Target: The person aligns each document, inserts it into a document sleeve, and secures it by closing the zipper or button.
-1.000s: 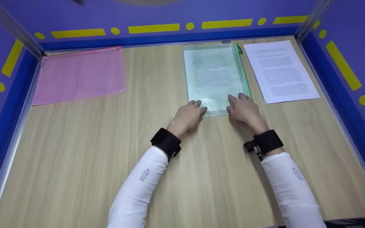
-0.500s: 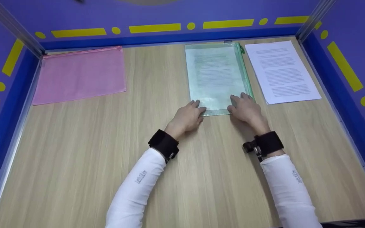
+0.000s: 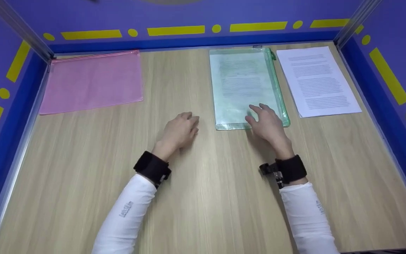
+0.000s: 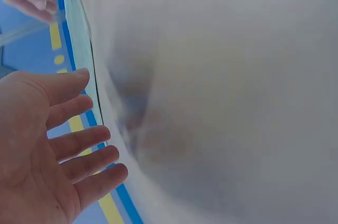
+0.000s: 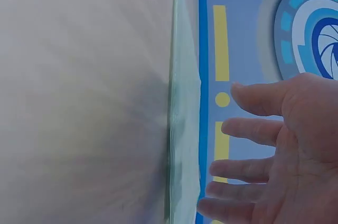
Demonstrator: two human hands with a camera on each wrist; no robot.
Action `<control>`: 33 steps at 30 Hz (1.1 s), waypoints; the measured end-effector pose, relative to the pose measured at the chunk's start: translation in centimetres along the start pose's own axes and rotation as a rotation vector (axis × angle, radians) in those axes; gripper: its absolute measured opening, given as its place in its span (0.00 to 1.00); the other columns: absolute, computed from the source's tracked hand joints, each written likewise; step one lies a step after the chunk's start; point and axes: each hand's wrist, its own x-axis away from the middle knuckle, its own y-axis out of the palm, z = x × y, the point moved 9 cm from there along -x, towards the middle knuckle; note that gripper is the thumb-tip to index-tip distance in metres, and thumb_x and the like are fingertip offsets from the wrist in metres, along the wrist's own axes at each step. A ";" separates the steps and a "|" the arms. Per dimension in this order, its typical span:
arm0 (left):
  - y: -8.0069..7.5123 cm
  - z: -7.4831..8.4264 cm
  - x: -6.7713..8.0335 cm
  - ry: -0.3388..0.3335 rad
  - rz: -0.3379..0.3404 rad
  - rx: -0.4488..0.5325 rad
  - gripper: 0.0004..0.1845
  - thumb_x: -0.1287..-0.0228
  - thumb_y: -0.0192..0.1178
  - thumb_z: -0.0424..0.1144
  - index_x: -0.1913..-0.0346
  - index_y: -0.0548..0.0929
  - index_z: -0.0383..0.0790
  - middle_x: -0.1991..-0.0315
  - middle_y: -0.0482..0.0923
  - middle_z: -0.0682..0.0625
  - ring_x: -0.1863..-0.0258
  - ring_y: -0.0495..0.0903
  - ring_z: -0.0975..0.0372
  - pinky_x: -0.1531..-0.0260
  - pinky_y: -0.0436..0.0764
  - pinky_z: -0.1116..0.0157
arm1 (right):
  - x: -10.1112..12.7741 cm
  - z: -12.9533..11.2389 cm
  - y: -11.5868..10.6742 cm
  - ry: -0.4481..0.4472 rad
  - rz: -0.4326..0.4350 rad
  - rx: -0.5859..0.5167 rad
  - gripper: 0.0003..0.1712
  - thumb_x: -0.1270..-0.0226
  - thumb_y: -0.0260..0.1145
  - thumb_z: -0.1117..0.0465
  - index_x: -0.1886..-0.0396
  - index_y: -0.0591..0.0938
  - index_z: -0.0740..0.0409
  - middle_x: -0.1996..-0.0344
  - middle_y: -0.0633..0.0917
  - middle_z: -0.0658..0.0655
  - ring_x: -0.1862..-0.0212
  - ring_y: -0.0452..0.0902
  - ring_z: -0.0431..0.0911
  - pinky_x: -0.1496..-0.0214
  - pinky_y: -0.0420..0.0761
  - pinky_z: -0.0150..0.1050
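The left hand (image 3: 180,129) had been drawn back off the translucent green zip pouch holding a printed sheet (image 3: 246,86) and was left lifted clear of the light wooden tabletop (image 3: 196,197), fingers relaxed and holding nothing. The right hand (image 3: 264,121) was raised with fingers spread above the pouch's near right corner, gripping nothing. The pouch lay flat at the far centre-right, a loose printed white paper sheet (image 3: 317,82) just beside it. A flat pink mesh pouch (image 3: 92,82) was seen far left.

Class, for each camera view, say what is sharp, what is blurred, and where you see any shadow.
Head view: sharp, even light, green pouch print readable. Left wrist view: left hand clear, table smeared with a soft shadow. Right wrist view: right hand fairly clear, table blurred.
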 end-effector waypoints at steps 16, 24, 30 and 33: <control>-2.9 -13.0 3.7 -0.272 -0.005 -0.013 0.23 0.26 0.50 0.43 0.37 0.71 0.30 0.33 0.66 0.29 0.31 0.64 0.36 0.40 0.74 0.38 | 0.9 -3.2 1.2 -0.083 0.031 -0.107 0.30 0.25 0.58 0.50 0.29 0.71 0.57 0.28 0.67 0.70 0.27 0.62 0.65 0.28 0.66 0.61; -2.5 -17.0 3.5 -0.372 -0.101 0.027 0.36 0.23 0.42 0.49 0.23 0.50 0.31 0.24 0.42 0.22 0.24 0.45 0.31 0.26 0.55 0.39 | 0.8 -4.3 1.9 -0.124 0.033 -0.094 0.29 0.26 0.58 0.50 0.30 0.73 0.58 0.29 0.69 0.70 0.28 0.65 0.65 0.28 0.68 0.60; -2.8 -17.8 2.7 -0.379 -0.116 0.062 0.37 0.22 0.39 0.51 0.22 0.46 0.29 0.24 0.38 0.23 0.24 0.39 0.31 0.25 0.50 0.38 | 0.8 -4.4 1.9 -0.134 0.024 -0.096 0.29 0.26 0.59 0.49 0.31 0.73 0.58 0.29 0.69 0.70 0.28 0.65 0.64 0.27 0.67 0.60; -2.9 -17.6 2.3 -0.366 -0.107 0.059 0.35 0.22 0.38 0.49 0.23 0.48 0.29 0.24 0.41 0.23 0.24 0.41 0.30 0.24 0.49 0.39 | 0.9 -4.3 1.7 -0.134 0.016 -0.102 0.30 0.26 0.59 0.50 0.30 0.72 0.58 0.29 0.69 0.69 0.27 0.65 0.64 0.26 0.66 0.59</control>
